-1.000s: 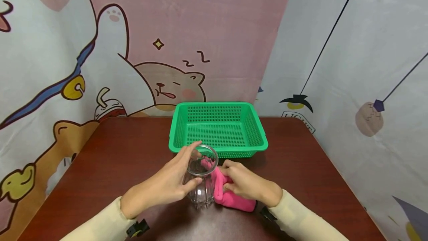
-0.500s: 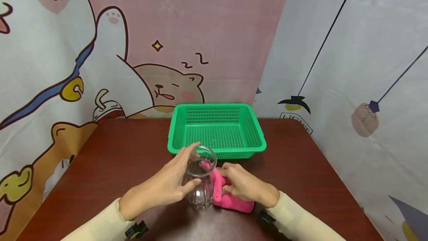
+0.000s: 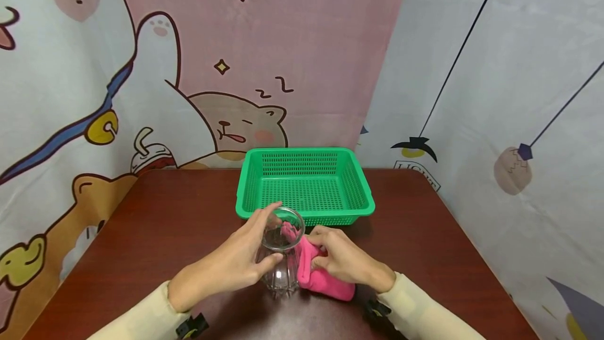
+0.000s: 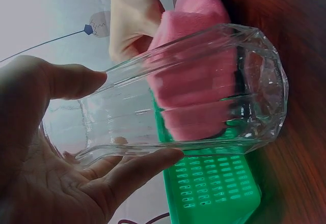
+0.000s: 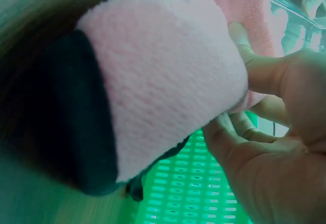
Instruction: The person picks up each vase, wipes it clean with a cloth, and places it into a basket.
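My left hand (image 3: 236,256) holds a clear glass jar (image 3: 282,272) round its upper part, thumb on the near side and fingers on the far side. The jar stands upright, with faceted sides and an open round mouth; whether its base touches the table I cannot tell. A folded, fuzzy pink cloth (image 3: 327,283) with a black edge (image 5: 84,117) lies against the jar's right side. My right hand (image 3: 344,256) pinches it between thumb and fingers. Through the glass in the left wrist view, the pink cloth (image 4: 196,81) shows behind the jar wall.
A green perforated plastic basket (image 3: 302,216) stands on the brown table (image 3: 189,214) just beyond both hands, at the back. Behind the table hangs a cartoon-printed cloth backdrop (image 3: 306,51).
The right hand and the pink cloth have shifted very slightly along the jar's side. The left hand keeps its hold on the jar. The head view has tilted a little.
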Demonstrator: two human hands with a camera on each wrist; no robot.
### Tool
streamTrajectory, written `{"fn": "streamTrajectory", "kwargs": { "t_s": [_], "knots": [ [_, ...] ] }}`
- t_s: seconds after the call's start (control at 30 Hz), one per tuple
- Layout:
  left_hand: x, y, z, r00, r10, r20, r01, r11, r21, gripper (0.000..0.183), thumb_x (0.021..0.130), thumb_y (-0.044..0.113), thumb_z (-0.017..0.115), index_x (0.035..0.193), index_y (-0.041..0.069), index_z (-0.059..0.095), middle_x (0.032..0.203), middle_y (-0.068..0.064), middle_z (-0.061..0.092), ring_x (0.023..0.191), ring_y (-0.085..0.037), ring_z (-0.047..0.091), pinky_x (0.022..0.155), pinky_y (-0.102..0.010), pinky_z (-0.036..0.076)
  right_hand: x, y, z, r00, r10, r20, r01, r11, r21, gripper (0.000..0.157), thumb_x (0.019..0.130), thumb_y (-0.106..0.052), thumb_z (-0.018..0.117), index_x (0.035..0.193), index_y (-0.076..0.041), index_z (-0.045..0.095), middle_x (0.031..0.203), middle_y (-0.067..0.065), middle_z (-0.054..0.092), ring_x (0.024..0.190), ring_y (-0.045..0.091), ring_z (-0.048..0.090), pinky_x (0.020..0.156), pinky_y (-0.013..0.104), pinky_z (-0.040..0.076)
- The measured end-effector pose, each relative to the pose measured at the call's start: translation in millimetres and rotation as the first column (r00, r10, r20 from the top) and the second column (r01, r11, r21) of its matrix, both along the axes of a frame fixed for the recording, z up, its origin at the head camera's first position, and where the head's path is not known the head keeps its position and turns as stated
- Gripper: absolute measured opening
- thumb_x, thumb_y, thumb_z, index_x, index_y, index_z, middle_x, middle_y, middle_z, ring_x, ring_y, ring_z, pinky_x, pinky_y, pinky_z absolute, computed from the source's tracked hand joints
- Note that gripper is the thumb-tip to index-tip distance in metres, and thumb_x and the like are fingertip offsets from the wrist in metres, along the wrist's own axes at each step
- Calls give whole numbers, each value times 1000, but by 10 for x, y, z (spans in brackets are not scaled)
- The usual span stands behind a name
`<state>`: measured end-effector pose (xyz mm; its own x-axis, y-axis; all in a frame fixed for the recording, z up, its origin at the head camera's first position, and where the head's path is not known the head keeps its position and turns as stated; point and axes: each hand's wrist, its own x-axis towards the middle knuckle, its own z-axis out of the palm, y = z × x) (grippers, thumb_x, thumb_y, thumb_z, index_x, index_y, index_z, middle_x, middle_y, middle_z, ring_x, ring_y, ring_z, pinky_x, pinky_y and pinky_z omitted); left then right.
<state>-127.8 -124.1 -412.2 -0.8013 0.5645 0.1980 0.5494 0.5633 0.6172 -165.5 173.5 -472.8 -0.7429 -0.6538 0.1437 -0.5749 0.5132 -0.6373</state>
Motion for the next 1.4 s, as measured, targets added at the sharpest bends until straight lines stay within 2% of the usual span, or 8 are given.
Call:
{"fn": "streamTrajectory", "kwargs": {
  "t_s": [0.5,0.7,0.8,0.83,0.93,1.03,1.07,1.4],
  "knots": [
    [-8,-13,-8,1000,-10,2,10,1000,8,100,109,22,84,184,14,20,160,-11,56,109,-14,66,93,-35,58,-3,-19,161,1000,-6,-28,2,990,-139,42,97,5,85,118,-30,88,113,-11,73,103,11,70,85,25,61],
    [-9,-3,-19,1000,-10,-10,10,1000,27,101,107,21,86,184,15,21,161,-4,57,146,-23,64,121,-54,59,0,-47,291,1000,-1,19,5,978,-208,38,97,7,85,124,-21,89,121,-5,76,109,11,73,84,27,67],
    [-41,-24,-92,999,-31,-44,34,996,83,99,109,29,84,185,22,21,160,0,57,149,-18,62,123,-58,57,0,-61,329,999,1,48,10,972,-237,38,98,8,84,127,-14,88,123,-1,77,112,11,73,84,27,68],
    [-183,-68,-348,995,-53,-79,61,992,108,98,111,33,82,186,21,20,162,-1,56,151,-18,60,126,-55,56,1,-64,334,998,2,60,13,969,-248,38,98,9,84,128,-13,88,123,0,76,112,11,73,85,27,68],
    [-209,-82,-405,992,-65,-108,80,987,142,97,112,37,80,186,26,19,160,1,56,149,-18,60,123,-54,57,7,-70,350,996,7,88,18,960,-280,39,98,10,83,132,-10,87,121,3,75,109,11,74,84,27,69],
    [-190,-69,-357,996,-51,-80,60,992,113,98,111,32,82,186,23,19,160,-1,56,149,-22,62,124,-53,57,7,-72,356,994,8,105,25,952,-304,42,99,11,82,134,-10,86,117,5,74,103,11,73,81,25,67],
    [-54,-27,-110,998,-33,-49,37,995,92,99,109,28,84,185,24,21,158,0,57,146,-23,64,119,-54,60,6,-72,359,994,9,111,27,950,-312,43,99,10,82,136,-11,86,116,5,73,102,12,73,80,25,67],
    [-5,20,0,1000,-5,10,5,999,32,106,105,17,88,185,14,19,161,-8,56,134,-27,66,96,-32,59,-21,-50,388,995,2,100,36,924,-380,42,103,3,85,141,-17,85,116,4,75,112,18,69,92,30,70]
  ]
}}
